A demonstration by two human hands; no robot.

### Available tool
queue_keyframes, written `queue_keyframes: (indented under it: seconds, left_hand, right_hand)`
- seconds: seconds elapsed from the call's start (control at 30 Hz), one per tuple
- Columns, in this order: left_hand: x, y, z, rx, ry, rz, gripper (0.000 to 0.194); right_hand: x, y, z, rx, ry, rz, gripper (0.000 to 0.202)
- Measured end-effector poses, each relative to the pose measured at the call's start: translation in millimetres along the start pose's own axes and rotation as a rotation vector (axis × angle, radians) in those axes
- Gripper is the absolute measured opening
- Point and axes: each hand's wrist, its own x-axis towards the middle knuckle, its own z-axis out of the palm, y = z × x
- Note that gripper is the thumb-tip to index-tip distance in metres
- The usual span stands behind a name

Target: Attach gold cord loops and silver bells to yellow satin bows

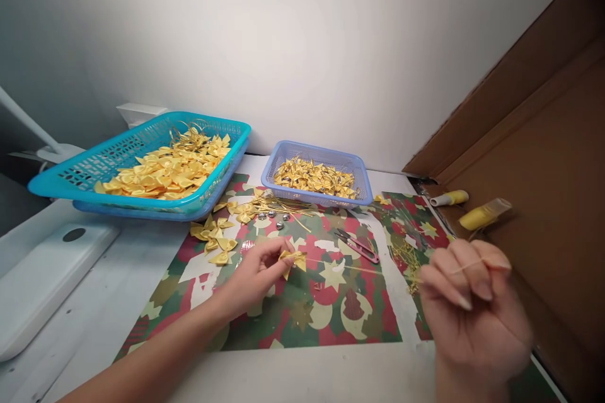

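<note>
right hand (472, 308), curled, pinches a thin gold cord (368, 269) running to the yellow bow (293, 259) pinched in left hand (258, 277); pink snips (358, 245) just beyond.

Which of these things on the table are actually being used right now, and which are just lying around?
In use:
left hand pinching a yellow bow
right hand pulling a gold thread

Lying about:
turquoise basket of bows
blue basket
loose bows
pink snips
yellow tubes
patterned paper
</note>
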Motion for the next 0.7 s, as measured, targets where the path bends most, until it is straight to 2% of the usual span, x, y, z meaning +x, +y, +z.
queue_keyframes:
  seconds: [0.13,0.27,0.33,0.43,0.57,0.63,0.7]
  left_hand:
    - [4,1,-5.3,-0.191,0.244,-0.055,0.029]
    - [8,0,-16.2,-0.4,0.375,0.021,0.023]
    - [10,1,-22.6,-0.444,0.429,0.06,0.021]
    - [11,7,-29.9,-0.491,0.463,0.096,0.023]
    - [4,22,-31.1,-0.553,0.448,0.109,0.028]
    - [-3,30,-28.8,-0.592,0.375,0.116,0.028]
    - [-10,36,-25.7,-0.647,0.223,0.13,0.028]
  right_hand:
    - [-13,11,1,0.111,-0.199,0.248,0.015]
    - [-18,22,1,0.166,-0.373,0.516,0.017]
    - [-16,26,0,0.148,-0.4,0.62,0.02]
    - [-7,37,-6,0.086,-0.318,0.733,0.02]
    - [8,60,-16,-0.003,-0.068,0.842,0.027]
    - [14,72,-20,-0.063,0.019,0.881,0.033]
    - [18,81,-23,-0.126,0.062,0.915,0.037]
